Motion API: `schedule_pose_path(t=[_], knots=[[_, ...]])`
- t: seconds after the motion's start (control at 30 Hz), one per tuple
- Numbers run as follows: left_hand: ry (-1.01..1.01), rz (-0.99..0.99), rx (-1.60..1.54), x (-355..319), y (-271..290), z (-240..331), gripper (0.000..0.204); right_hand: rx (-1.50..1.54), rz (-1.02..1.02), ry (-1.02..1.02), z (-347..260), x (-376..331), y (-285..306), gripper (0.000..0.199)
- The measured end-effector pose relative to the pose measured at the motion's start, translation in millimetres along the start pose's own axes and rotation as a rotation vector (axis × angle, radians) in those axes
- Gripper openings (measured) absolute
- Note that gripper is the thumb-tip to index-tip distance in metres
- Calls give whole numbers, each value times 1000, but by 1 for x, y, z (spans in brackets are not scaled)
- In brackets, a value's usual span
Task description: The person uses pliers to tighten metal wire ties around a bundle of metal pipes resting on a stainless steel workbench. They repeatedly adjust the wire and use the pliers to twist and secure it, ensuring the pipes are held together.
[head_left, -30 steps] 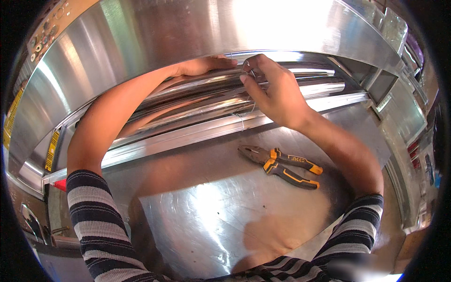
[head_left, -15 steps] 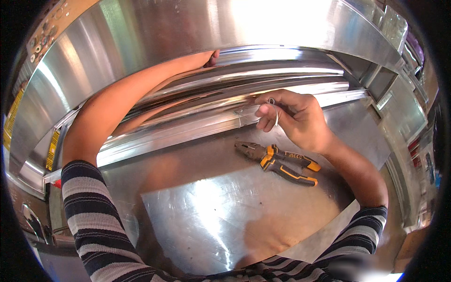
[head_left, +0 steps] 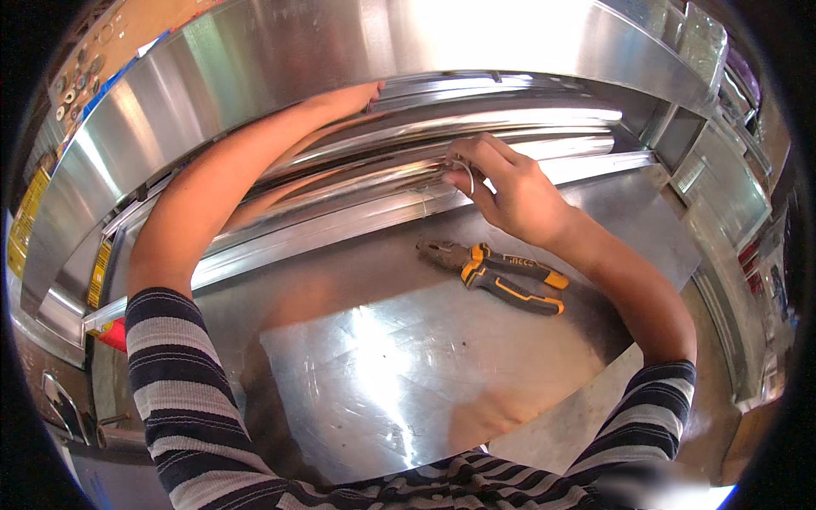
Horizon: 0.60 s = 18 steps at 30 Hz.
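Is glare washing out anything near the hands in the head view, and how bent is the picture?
Head view: strong glare on the upper sheet-metal panel and the flat steel sheet; right hand and pliers stay sharp; left hand partly hidden; straight edges bow toward the rim.

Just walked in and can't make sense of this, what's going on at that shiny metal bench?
A person in a striped long-sleeved top leans over a shiny sheet-metal assembly. The left hand reaches far up to the upper metal edge and rests there. The right hand pinches a thin, bent piece of pale wire against the long folded metal channels. A pair of pliers with orange and black handles lies untouched on the flat sheet just below that hand.
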State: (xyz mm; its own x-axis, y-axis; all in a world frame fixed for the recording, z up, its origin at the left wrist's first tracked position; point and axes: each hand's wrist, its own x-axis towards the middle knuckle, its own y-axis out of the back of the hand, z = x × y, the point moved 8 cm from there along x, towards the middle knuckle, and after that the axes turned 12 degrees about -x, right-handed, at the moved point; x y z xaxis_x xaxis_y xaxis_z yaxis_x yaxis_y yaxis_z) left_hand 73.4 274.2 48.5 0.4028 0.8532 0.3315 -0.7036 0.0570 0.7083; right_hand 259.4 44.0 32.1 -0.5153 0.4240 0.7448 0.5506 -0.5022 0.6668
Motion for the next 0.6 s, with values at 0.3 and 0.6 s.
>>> schedule_pose_path(t=[0.3,0.6], knots=[[-16,43,65,4,3,3,39,-4,-28,237,7,-1,-12,48],[58,44,83,1,2,3,36,-361,47,343,18,11,-16,89]])
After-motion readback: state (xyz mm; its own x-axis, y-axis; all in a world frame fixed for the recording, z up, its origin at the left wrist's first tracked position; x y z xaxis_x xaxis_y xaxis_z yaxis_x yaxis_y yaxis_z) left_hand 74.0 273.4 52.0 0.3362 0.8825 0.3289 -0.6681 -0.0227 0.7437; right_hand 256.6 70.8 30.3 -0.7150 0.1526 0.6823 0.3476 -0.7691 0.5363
